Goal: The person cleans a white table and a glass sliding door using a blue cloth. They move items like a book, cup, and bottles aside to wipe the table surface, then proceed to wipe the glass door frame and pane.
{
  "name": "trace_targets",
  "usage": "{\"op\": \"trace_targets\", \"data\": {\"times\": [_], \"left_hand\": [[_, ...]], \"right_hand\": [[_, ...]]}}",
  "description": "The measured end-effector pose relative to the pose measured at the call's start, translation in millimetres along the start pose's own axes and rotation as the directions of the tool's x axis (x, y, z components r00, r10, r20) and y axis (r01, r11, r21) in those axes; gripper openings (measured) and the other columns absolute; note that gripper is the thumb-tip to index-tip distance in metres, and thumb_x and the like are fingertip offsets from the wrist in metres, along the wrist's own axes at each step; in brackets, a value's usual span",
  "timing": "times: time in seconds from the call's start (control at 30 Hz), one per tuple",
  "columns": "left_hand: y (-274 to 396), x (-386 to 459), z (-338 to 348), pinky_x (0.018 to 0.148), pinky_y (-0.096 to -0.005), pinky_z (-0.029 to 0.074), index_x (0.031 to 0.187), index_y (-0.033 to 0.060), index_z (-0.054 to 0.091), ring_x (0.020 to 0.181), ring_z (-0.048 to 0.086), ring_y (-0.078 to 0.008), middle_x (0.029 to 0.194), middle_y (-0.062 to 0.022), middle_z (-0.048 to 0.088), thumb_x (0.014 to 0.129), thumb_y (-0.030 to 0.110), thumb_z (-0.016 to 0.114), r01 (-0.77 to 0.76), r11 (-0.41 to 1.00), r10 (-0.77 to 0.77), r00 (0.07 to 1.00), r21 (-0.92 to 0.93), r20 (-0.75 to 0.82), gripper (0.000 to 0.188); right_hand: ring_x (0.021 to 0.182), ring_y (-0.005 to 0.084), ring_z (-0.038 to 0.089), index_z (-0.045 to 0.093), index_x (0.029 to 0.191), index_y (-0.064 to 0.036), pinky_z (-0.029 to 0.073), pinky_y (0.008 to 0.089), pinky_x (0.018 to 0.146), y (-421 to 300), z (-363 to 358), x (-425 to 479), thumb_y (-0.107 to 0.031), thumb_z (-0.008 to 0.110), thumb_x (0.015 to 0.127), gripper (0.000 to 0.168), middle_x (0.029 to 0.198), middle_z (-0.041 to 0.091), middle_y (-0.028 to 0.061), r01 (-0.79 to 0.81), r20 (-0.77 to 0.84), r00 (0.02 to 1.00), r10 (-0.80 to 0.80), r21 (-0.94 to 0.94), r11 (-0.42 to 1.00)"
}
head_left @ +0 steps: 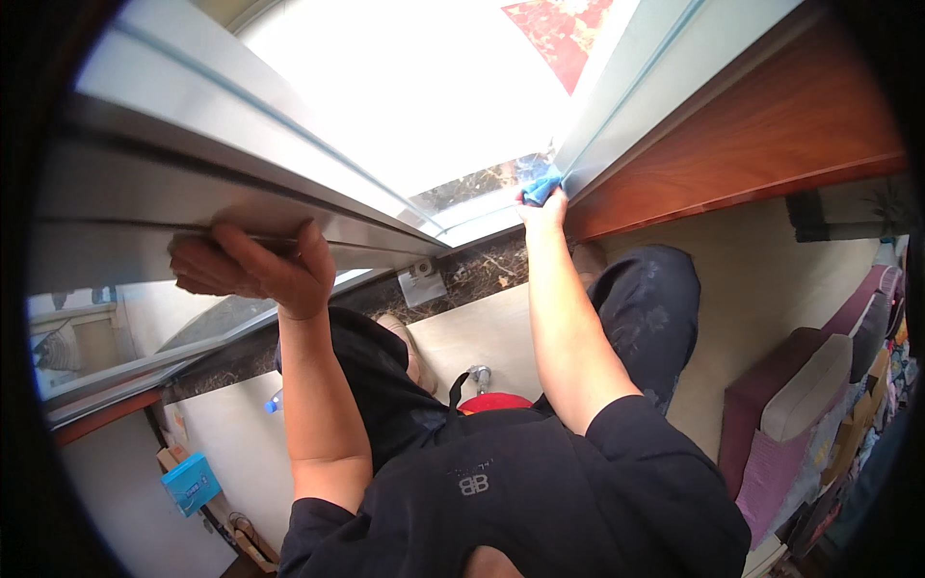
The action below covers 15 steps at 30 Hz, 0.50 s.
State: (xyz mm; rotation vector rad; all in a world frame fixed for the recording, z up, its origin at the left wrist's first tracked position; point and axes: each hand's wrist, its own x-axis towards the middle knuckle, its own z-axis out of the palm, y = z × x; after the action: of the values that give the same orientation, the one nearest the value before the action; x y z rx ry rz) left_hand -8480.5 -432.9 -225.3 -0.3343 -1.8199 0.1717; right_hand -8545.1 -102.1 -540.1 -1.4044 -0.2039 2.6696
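Note:
Glass door panels stand before me in a light metal frame [629,108]. My right hand [543,206] holds a crumpled blue cloth [540,188] at the lower corner, where the upright of the frame meets the pale bottom track [484,217]. My left hand [264,267] rests against the metal edge of the panel at the left [144,188], fingers bent and thumb raised; whether it grips that edge I cannot tell. Past the opening the view is very bright, with a red patterned piece [564,36] at the top.
A dark marble sill [484,274] with a metal plate [423,283] lies below the track. Reddish wood panelling [759,137] borders the right. A purple and grey sofa [788,397] stands at the right. At the lower left are a blue box [190,484] and a blue-capped bottle [273,403].

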Motion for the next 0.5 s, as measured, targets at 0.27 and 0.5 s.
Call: {"op": "trace_targets", "data": {"times": [0.27, 0.5], "left_hand": [[7.1, 0.6, -0.1, 0.120, -0.0663, -0.001, 0.153, 0.0037, 0.043, 0.153, 0.019, -0.0479, 0.162, -0.0286, 0.030, 0.099, 0.060, 0.050, 0.093, 0.991, -0.089, 0.995, -0.094, 0.044, 0.079], [11.4, 2.8, -4.3, 0.118, -0.0703, 0.005, 0.147, 0.0048, 0.050, 0.148, 0.030, -0.0492, 0.159, -0.0258, 0.037, 0.100, 0.058, 0.050, 0.149, 0.981, -0.142, 0.988, -0.124, 0.063, 0.071]], "right_hand": [[0.079, 0.0193, 0.056, 0.064, 0.090, -0.017, 0.046, 0.0384, 0.075, -49.3, 72.0, -90.8, -0.032, 0.058, 0.096, 0.018, 0.086, 0.063, 0.0004, 0.155, 0.258, 0.952, -0.166, 0.061, 0.986], [0.078, 0.0143, 0.060, 0.063, 0.098, -0.016, 0.050, 0.0324, 0.076, -50.3, 145.3, -230.3, -0.019, 0.060, 0.100, 0.005, 0.093, 0.065, 0.0000, 0.532, 0.646, 0.637, -0.421, 0.027, 0.846]]}}
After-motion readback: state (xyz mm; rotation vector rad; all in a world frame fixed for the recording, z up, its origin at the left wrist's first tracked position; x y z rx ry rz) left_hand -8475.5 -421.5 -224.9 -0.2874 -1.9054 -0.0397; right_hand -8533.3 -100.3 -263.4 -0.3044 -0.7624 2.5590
